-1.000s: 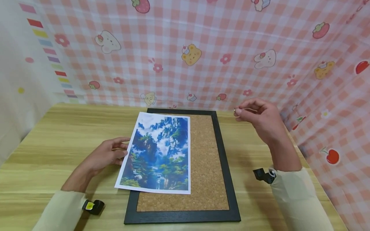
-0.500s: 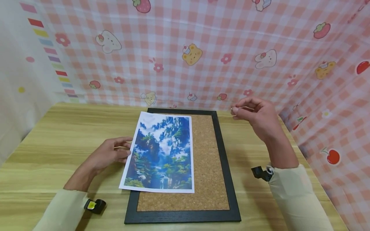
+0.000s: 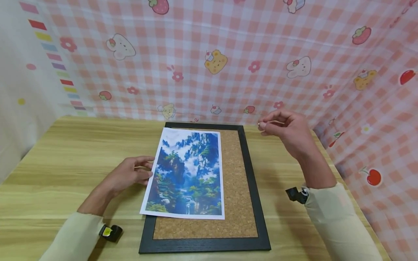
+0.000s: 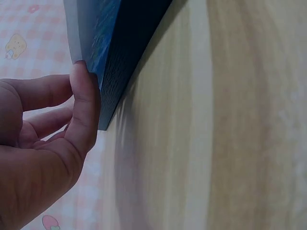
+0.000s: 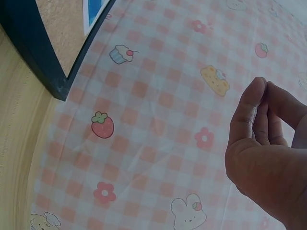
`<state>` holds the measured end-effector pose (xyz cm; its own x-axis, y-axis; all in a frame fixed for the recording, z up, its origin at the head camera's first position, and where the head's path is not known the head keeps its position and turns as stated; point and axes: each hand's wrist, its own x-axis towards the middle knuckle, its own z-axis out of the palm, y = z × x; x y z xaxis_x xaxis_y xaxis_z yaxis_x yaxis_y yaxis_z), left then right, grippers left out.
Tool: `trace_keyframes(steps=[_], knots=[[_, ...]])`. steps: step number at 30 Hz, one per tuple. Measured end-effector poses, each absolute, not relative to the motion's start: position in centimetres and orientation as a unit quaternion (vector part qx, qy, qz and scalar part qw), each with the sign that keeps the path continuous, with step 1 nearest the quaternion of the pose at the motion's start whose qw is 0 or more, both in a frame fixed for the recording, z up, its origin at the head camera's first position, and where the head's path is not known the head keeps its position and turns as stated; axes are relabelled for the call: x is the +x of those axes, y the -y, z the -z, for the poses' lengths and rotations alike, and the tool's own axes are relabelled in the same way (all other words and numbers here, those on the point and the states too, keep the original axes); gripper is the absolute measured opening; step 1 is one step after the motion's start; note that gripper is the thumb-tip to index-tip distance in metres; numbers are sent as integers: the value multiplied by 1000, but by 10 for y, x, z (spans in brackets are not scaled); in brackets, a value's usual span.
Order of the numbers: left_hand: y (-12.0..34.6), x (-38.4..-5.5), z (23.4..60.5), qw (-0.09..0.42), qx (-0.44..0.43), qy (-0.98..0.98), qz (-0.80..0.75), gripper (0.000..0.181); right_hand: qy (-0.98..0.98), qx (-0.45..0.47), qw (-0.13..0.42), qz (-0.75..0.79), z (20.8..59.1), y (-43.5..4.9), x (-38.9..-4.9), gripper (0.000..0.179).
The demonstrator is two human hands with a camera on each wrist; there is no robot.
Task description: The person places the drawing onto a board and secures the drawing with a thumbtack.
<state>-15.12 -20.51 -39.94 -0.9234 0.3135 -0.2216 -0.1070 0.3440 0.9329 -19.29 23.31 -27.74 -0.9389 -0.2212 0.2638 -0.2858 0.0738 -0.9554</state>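
Observation:
Along its left edge, a landscape picture print (image 3: 187, 174) is pinched by my left hand (image 3: 128, 175). The print has a white border and shows blue mountains, mist and trees. It lies over a cork board (image 3: 240, 181) with a black frame (image 3: 205, 244), its lower left corner overlapping the frame's left side. Up close in the left wrist view, the thumb (image 4: 85, 103) presses on the paper. My right hand (image 3: 290, 134) is raised right of the board and pinches a tiny shiny thumbtack-like piece (image 3: 259, 124). The right wrist view hides that piece behind the fingertips (image 5: 259, 86).
Board and hands are over a light wood-grain table (image 3: 81, 145). Behind it and to the right hangs a pink checked cloth (image 3: 189, 83) with cartoon prints. A black camera mount (image 3: 296, 195) sits on the right sleeve, another (image 3: 111, 232) on the left.
My left hand has slid the print to the right across the cork board. My right hand has drifted slightly left, with the tiny piece still pinched. The board stays in place.

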Motion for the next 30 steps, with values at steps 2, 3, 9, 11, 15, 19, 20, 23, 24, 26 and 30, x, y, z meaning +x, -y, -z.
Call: trace_keyframes(steps=[2,3,9,11,15,19,20,23,24,26,30], knots=[[204,-151,400,187,64,-798,-569,59,737,173,22,-653,278,-232,-194,9],[204,-151,400,188,64,-798,-569,59,741,172,21,-649,279,-231,-194,6],[201,-152,399,186,60,-803,-563,58,750,163,15,-640,279,-228,-195,16],[200,-153,399,186,61,-804,-562,58,750,160,11,-641,278,-226,-196,14],[199,-154,398,187,62,-802,-565,57,755,159,8,-636,275,-223,-200,13],[197,-154,398,186,65,-799,-568,58,758,171,15,-629,273,-220,-205,15],[196,-154,397,187,65,-798,-569,58,757,174,16,-630,273,-219,-207,15],[194,-154,397,190,67,-796,-570,58,753,184,14,-631,273,-216,-209,12],[193,-155,397,191,66,-796,-571,57,755,185,13,-630,273,-215,-210,12],[192,-155,398,192,62,-797,-569,57,762,186,15,-620,273,-213,-210,14],[191,-156,398,196,55,-800,-565,57,775,176,13,-606,272,-210,-211,16]])
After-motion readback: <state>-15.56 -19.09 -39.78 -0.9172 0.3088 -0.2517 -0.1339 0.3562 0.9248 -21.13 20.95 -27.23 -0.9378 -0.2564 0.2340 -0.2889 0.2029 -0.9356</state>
